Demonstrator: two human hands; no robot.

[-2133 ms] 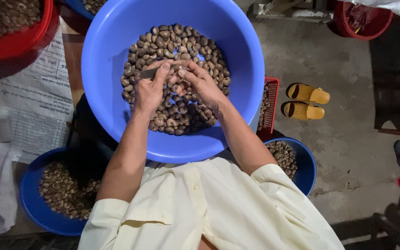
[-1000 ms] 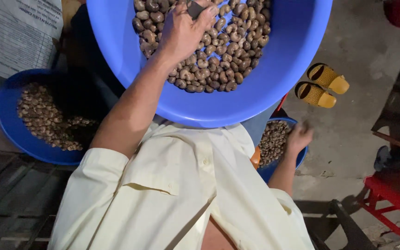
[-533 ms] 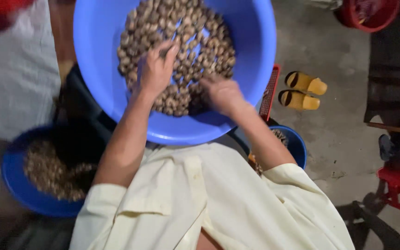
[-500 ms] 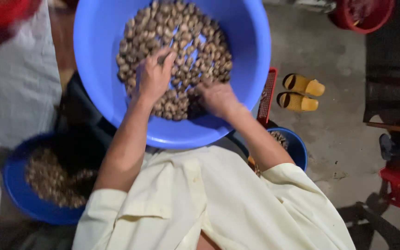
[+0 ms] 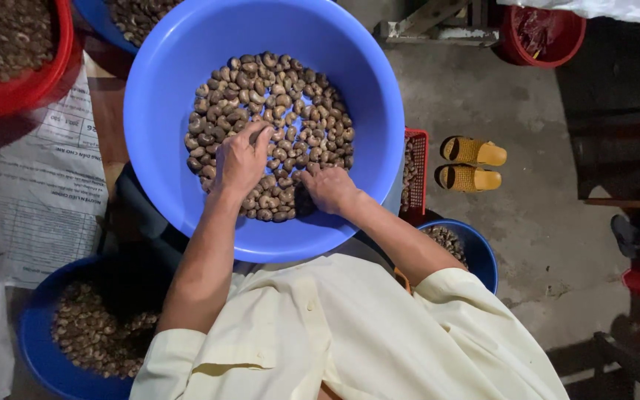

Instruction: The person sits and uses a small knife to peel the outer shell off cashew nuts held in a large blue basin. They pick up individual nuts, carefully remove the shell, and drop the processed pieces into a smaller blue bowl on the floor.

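Note:
A large blue basin (image 5: 164,111) sits in front of me, holding a heap of brown, curved nuts (image 5: 290,104). My left hand (image 5: 240,159) lies palm down on the nuts left of the heap's middle, fingers bent into them. My right hand (image 5: 329,189) rests at the near edge of the heap, its fingertips buried among the nuts. Whether either hand grips any nuts is hidden. Both forearms reach out of my pale yellow short-sleeved shirt (image 5: 335,333).
A smaller blue bowl of nuts (image 5: 38,348) sits at lower left and another (image 5: 475,248) at right, beside a red crate (image 5: 418,178). A red basin of nuts (image 5: 9,81) and printed sacking (image 5: 46,200) lie left. Yellow sandals (image 5: 472,164) stand on the concrete floor.
My right hand came back from the small bowl at my right side into the big basin. My left hand's spread fingers have drawn together on the nuts. The view has steadied.

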